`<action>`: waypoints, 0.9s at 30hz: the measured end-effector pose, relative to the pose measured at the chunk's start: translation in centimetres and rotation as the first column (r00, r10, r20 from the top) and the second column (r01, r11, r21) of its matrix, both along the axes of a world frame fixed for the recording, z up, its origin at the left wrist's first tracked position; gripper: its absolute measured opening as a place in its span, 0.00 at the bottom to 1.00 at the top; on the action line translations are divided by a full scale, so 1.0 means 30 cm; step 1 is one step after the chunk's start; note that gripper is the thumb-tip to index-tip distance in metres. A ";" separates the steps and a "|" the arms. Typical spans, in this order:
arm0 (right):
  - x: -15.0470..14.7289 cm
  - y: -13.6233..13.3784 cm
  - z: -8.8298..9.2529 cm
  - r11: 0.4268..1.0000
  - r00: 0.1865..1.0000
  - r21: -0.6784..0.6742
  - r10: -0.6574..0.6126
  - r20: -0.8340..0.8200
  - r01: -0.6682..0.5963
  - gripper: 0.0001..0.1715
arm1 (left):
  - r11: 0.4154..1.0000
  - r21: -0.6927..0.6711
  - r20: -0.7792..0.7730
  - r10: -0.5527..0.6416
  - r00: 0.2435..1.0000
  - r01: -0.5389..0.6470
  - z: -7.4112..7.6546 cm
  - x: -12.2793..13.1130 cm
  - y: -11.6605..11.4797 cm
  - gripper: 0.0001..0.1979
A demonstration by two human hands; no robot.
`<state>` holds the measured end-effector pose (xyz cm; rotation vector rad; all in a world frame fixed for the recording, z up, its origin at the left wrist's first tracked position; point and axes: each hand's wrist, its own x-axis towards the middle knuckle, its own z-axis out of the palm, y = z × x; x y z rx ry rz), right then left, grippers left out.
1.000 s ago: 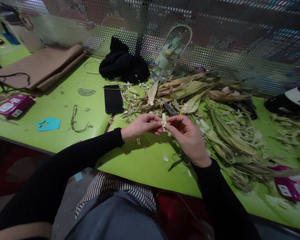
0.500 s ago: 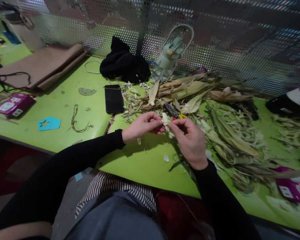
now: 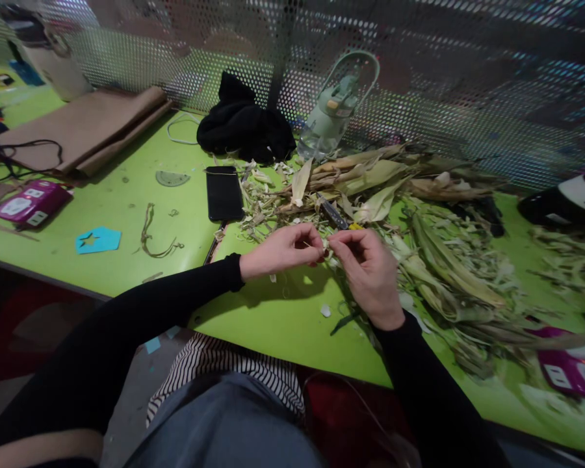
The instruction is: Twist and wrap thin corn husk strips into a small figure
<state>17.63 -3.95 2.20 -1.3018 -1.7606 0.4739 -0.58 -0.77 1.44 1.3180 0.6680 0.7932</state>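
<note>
My left hand [image 3: 292,248] and my right hand [image 3: 366,276] meet fingertip to fingertip above the green table [image 3: 268,325]. Both are closed in a pinch on a small pale piece of corn husk [image 3: 326,247], mostly covered by the fingers. Just behind them lies a pair of pliers [image 3: 332,213] with a yellow handle end showing. Beyond it spreads a heap of dried corn husks [image 3: 361,177], with shredded bits [image 3: 256,211] to its left. More long husks [image 3: 451,260] lie to the right of my right hand.
A black phone [image 3: 224,194] lies left of the scraps, near a twisted husk cord [image 3: 151,237], a blue paper piece [image 3: 97,240] and a protractor [image 3: 172,178]. Black cloth [image 3: 246,123] and a green bottle [image 3: 327,117] stand by the perforated partition [image 3: 433,84]. Purple boxes [image 3: 32,204] lie at both sides.
My left hand's fingers have curled and risen slightly. The pale husk piece, which stuck up between the hands before, is now mostly hidden at the fingertips.
</note>
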 end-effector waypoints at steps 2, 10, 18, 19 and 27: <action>0.000 0.000 -0.003 1.000 1.000 0.001 0.015 -0.003 -0.015 0.08 | 1.000 -0.008 -0.014 0.015 1.000 -0.015 0.003 0.001 -0.005 0.04; -0.004 -0.003 -0.013 1.000 1.000 0.000 0.015 -0.026 -0.015 0.07 | 0.998 -0.039 -0.018 0.053 0.998 -0.054 -0.016 0.000 0.023 0.07; -0.014 0.004 -0.008 0.999 0.998 0.020 0.049 -0.047 -0.048 0.06 | 0.970 -0.242 0.078 0.014 0.997 0.005 -0.002 -0.002 0.013 0.06; -0.015 0.005 -0.008 0.998 0.996 -0.003 0.058 -0.075 -0.059 0.06 | 0.965 -0.262 0.091 0.025 0.996 0.000 -0.001 -0.002 0.011 0.06; -0.018 -0.001 -0.008 0.999 0.998 0.018 0.044 -0.050 -0.043 0.05 | 0.945 -0.327 0.100 0.038 0.994 -0.003 0.010 0.003 0.000 0.06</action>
